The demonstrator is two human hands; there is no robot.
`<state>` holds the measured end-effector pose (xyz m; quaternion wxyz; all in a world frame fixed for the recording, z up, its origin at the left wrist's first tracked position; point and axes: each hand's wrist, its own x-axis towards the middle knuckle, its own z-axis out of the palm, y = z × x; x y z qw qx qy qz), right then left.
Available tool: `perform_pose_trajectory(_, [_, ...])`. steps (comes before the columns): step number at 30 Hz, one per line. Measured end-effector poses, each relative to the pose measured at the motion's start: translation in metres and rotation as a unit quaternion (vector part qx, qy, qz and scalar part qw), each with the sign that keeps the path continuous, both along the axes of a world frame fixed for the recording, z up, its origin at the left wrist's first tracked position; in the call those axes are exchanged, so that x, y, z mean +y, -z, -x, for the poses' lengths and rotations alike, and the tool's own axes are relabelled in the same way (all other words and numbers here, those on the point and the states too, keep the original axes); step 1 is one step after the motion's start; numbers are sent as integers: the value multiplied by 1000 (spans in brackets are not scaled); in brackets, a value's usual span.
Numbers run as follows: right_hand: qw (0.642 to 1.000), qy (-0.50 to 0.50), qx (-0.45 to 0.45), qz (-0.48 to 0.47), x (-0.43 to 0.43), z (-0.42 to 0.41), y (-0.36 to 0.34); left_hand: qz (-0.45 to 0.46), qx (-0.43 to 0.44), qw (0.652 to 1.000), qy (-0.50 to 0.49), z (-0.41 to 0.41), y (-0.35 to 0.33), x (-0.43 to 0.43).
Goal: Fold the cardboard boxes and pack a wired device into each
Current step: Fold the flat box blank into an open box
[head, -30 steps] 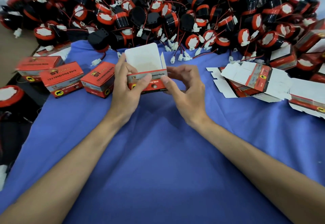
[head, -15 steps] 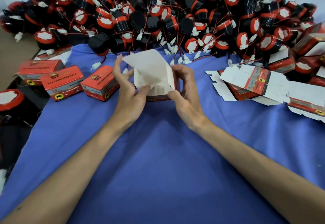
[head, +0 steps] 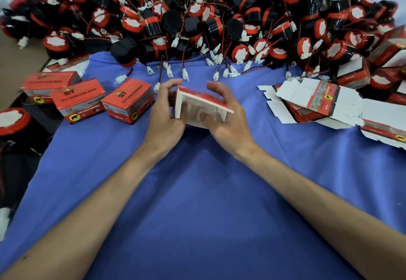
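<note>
Soft, even light; a faint shadow lies on the table (head: 197, 203) just below the left grip (head: 164, 119) and right grip (head: 229, 123). The box (head: 204, 108) between them is motion-blurred, and the far edges bow.

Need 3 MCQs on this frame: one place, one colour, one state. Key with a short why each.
1. The stack of flat boxes lies:
A) at the left edge
B) at the near edge
C) on the right side
2. The cloth is:
A) blue
B) green
C) white
3. The held box is:
A) closed
B) half folded, white inside showing
C) lying flat on the cloth

Key:
1 C, it sits beyond the right hand.
2 A, it is plain blue throughout.
3 B, the left hand and right hand grip it with its flaps unclosed.
</note>
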<state>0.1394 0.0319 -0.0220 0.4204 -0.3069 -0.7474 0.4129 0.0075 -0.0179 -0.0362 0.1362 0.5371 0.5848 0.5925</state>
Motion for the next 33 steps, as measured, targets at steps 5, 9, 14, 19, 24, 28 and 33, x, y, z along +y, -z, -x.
perform_pose_trajectory(5, [998,36,23,44,6,0,-1,17,0,1000,-17,-3,-7,-1])
perform_pose_trajectory(9, [997,81,11,13,3,3,5,8,6,1000,-15,-9,-10,-5])
perform_pose_trajectory(14, [993,102,56,30,4,5,2,-7,15,1000,-4,-11,-9,-4])
perform_pose_trajectory(19, [983,87,123,109,-2,7,2,-37,19,999,-20,-11,-9,-6])
perform_pose_trajectory(24, [944,51,194,262,-1,8,4,-62,52,996,-25,-13,-7,-5])
perform_pose_trajectory(28, [959,33,191,206,-7,10,2,-77,41,995,-51,-11,-4,-3])
perform_pose_trajectory(33, [971,22,163,170,-8,10,3,-85,9,995,-42,-14,-4,-4])
